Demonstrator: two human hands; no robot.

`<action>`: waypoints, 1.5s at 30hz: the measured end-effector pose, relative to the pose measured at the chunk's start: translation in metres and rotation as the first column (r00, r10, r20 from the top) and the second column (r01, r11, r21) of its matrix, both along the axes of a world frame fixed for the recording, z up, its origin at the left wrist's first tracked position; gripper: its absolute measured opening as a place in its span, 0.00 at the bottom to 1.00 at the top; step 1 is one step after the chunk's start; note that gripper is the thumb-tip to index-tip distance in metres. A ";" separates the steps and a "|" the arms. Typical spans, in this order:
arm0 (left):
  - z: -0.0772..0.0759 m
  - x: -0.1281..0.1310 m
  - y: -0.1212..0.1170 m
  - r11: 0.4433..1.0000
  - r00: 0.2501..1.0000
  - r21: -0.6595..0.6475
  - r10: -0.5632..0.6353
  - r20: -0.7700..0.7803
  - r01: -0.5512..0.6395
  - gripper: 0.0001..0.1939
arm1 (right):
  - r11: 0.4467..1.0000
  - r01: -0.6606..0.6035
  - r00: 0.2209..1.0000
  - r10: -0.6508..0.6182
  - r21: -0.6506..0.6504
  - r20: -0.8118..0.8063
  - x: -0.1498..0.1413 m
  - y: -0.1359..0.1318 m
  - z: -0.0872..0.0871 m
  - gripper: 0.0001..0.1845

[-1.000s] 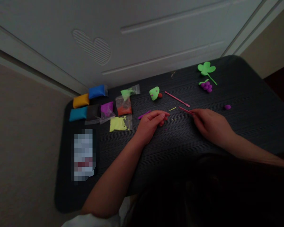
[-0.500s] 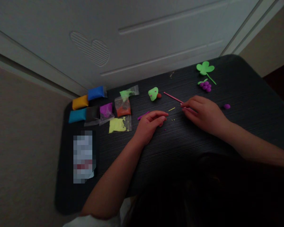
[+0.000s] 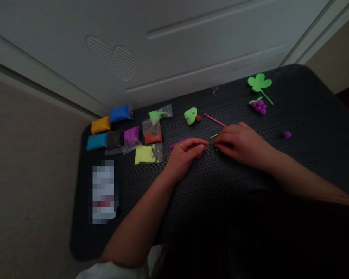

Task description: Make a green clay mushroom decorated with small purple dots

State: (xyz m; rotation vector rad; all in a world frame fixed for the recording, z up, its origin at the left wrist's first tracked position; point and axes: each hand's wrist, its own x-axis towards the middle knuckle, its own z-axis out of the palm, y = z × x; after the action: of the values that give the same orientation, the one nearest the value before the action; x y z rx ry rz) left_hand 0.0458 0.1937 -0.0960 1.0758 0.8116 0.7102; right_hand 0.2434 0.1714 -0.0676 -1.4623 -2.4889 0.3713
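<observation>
My left hand rests on the dark table, fingers drawn together and pointing right; I see nothing in them. My right hand lies palm down just to its right. Its fingertips touch down by tiny yellow bits and a thin yellow strip. What is under its fingers is hidden. A pink stick runs from the back and disappears under my right hand. A purple tool lies just behind my left hand. A green clay piece with a red ball sits farther back.
Clay packets lie at the left: blue, orange-yellow, teal, black, purple, red, green, yellow. A green clay leaf, purple grapes and a purple ball are at the right. A white door stands behind.
My right hand has slid left across the table, from beside a pink tool to the yellow bits by my left fingertips. My left hand has stayed put.
</observation>
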 end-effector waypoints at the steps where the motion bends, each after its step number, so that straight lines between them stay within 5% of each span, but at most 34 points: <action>1: 0.000 0.000 0.000 1.000 1.000 -0.003 0.004 -0.003 -0.004 0.08 | 1.000 -0.004 1.000 0.004 -0.004 0.014 0.002 0.000 0.000 0.09; 18: 0.003 0.001 -0.001 0.999 1.000 -0.039 0.014 -0.001 -0.014 0.07 | 0.998 -0.056 0.989 0.060 -0.027 0.135 0.000 -0.002 -0.003 0.09; 27: 0.003 0.002 0.000 0.999 1.000 -0.035 0.007 0.018 -0.006 0.07 | 0.958 0.224 0.964 -0.245 0.180 0.106 -0.001 0.011 -0.015 0.10; 45: 0.005 0.001 0.000 1.000 1.000 -0.020 -0.002 0.009 0.003 0.07 | 0.988 0.073 0.972 -0.102 0.140 0.213 0.005 0.005 -0.013 0.11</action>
State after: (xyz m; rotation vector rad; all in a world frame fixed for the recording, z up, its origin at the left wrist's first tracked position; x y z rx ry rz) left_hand 0.0469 0.1937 -0.0910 1.0549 0.8079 0.7032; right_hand 0.2484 0.1766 -0.0803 -1.6308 -2.5461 0.0298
